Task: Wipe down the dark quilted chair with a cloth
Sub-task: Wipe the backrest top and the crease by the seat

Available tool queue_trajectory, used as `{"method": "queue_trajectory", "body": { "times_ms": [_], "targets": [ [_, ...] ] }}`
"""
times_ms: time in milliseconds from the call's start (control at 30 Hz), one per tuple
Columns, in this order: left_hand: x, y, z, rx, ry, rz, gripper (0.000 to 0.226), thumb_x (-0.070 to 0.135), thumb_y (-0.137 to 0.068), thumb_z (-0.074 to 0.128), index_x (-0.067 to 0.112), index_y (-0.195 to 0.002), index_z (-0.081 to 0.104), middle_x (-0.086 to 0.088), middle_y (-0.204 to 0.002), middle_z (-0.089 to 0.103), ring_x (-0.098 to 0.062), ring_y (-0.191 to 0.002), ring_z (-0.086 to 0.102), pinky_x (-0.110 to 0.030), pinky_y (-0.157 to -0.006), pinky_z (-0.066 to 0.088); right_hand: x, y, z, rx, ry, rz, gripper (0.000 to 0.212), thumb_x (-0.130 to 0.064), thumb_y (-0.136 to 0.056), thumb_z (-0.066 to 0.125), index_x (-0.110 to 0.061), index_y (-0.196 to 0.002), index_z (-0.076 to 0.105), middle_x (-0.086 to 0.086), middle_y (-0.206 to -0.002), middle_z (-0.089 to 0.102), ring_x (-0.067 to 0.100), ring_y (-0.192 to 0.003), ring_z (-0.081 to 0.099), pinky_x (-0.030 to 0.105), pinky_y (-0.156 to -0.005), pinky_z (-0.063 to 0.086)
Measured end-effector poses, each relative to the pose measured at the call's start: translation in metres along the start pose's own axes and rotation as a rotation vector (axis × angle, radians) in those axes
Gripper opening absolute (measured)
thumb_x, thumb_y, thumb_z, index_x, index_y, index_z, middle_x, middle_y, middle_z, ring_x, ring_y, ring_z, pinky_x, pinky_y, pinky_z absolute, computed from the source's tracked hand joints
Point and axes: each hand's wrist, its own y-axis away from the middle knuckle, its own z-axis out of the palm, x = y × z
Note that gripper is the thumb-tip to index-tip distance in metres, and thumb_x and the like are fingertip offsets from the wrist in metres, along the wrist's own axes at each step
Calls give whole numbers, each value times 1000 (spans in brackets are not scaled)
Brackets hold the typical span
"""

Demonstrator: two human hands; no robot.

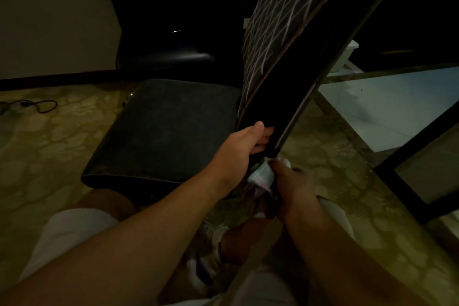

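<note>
1. The chair (pixel 285 52) stands on the floor (pixel 49 146) in front of the person, seat to the left; its quilted back rises as a long panel, leaning up and to the right (long axis bottom-centre to top-right).
2. The left hand (pixel 244 143) grips the back's lower edge, fingers (pixel 267 130) curled round it; keep that hold firm to steady the panel.
3. The right hand (pixel 293 186) clutches the bunched cloth (pixel 263 175) at the back's bottom corner; rub along the edge with even pressure.

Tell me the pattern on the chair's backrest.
The backrest is dark with a pale diamond-quilted stitch grid, clearest in the head view.
</note>
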Motion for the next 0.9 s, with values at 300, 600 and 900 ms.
{"method": "queue_trajectory", "body": {
  "times_ms": [300,600,900],
  "targets": [
    [15,-3,-3,6,-41,23,46,44,-109,32,19,-135,62,-2,-127,65,-15,-117,62,-31,-94,46,-6,6,-5,19,-6,-74,17,-28,-90,70,-13,-95,65,9,-89,68,26,-81,68,40,-72,57],
    [6,-7,2,76,-73,128,47,55,-102,33,29,-122,67,2,-123,68,-12,-119,63,-39,-108,48,-13,-6,6,-62,-213,-4,27,-44,-91,61,-17,-90,66,9,-99,73,22,-78,70,36,-62,55],
    [-5,-2,-13,-17,-298,184,40,41,-107,39,29,-141,58,9,-138,61,-4,-131,53,-36,-114,43,-18,3,-2,-43,-106,68,28,-39,-93,64,-14,-105,69,14,-99,71,32,-88,70,48,-81,59]
  ]
}}
